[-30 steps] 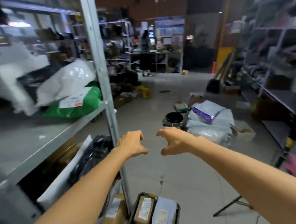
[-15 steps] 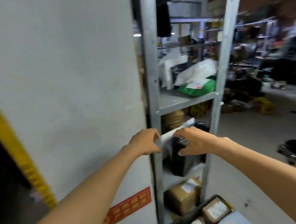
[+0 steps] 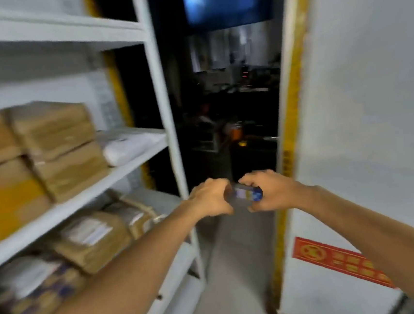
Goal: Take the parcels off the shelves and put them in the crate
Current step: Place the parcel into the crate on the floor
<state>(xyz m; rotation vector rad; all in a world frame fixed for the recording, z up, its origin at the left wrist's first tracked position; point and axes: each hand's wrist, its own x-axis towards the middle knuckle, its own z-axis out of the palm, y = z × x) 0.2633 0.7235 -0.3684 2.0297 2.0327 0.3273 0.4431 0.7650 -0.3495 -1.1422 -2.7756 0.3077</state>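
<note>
Parcels first: brown cardboard parcels [image 3: 55, 146] are stacked two high on the middle board of the white metal shelves [image 3: 171, 135] to my left, seen from the head camera. A flat white plastic mailer bag [image 3: 126, 145] lies just beside them at the board's right end, and more taped brown boxes [image 3: 92, 238] crowd the board below. I've got a small dark packet [image 3: 246, 194] with a blue-and-white label. My left hand [image 3: 211, 197] curls round one end and my right hand [image 3: 271, 190] round the other. The two hands are close together in front of the dark doorway [image 3: 233, 103], clear of the shelves. No crate in sight, so what's in it I can't say. The risk, as I judge it, is that the packet is small and gripped only at its ends. A quick swing toward a crate I can't see could let it slip to the floor. Everything's smeared, so what exactly the packet is I can't tell. On my right is a white wall [image 3: 371, 90] with a red sticker [image 3: 342, 262].
</note>
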